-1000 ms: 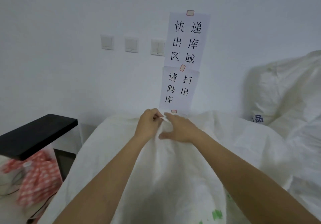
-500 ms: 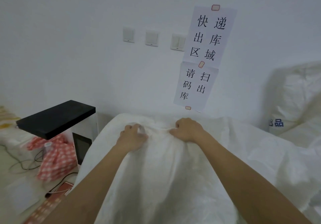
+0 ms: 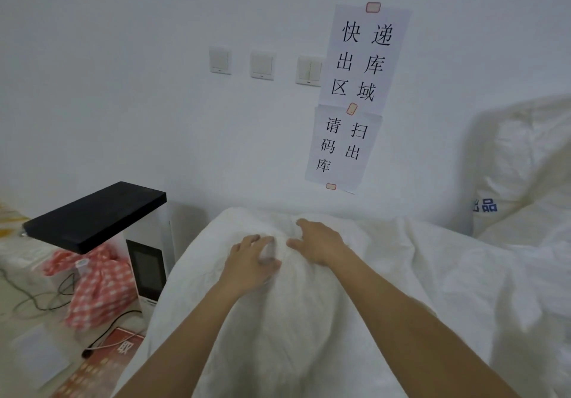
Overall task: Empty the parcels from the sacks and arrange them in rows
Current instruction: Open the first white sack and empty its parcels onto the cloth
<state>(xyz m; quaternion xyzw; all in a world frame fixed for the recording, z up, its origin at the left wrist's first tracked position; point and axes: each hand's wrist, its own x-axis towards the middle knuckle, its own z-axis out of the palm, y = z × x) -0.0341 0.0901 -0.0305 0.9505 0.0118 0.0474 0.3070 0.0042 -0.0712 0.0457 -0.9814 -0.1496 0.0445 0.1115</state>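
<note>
1. A big white sack (image 3: 293,305) lies in front of the person, its far end close to the wall
2. The left hand (image 3: 250,261) rests on that end with fingers loosely bent over a fold of cloth. I cannot tell if it really holds it
3. The right hand (image 3: 318,243) lies spread on the sack just beside it, fingers wide, holding nothing
4. No parcels show yet. I think they are inside
5. To do this well, grab the cloth firmly with both hands and pull evenly, so the parcels slide out
6. Another white sack (image 3: 525,165) crowds the right side
7. A black-topped machine (image 3: 95,215), a red checked bag (image 3: 99,289) and cables (image 3: 46,298) sit left, leaving little room for rows
</note>
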